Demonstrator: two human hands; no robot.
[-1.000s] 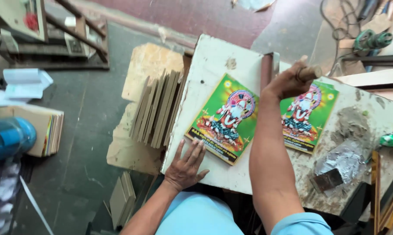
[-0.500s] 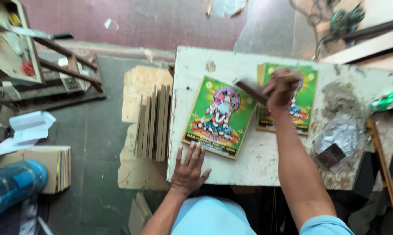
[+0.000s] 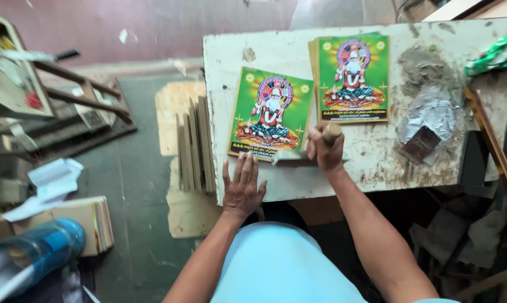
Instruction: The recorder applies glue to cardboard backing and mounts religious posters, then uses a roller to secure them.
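Two hands at the near edge of the print

Two bare hands work at the near edge of the white, paint-worn counter (image 3: 371,151). The left hand (image 3: 242,188) lies palm down with its fingers (image 3: 239,168) spread flat and closed on nothing, their tips touching the lower edge of the green rectangular picture print with an orange seated figure (image 3: 270,112). The right hand (image 3: 325,147) is curled tight around the pale wooden handle of a flat metal blade tool (image 3: 295,157), whose blade points left and lies just under the print's lower right corner.

That print lies directly ahead of both hands, tilted a little, its long axis running away from the person. The left hand is nearer its middle; the right sits at its corner.

Farther back, a stack of matching green prints (image 3: 351,78) rests square to the counter's far side. To its right lie a crumpled silver foil sheet (image 3: 430,118) and a small dark brown block (image 3: 419,145).

Left of the counter, thin wooden boards (image 3: 194,146) stand on edge on the floor, and a blue plastic bottle (image 3: 35,255) lies nearest the camera.
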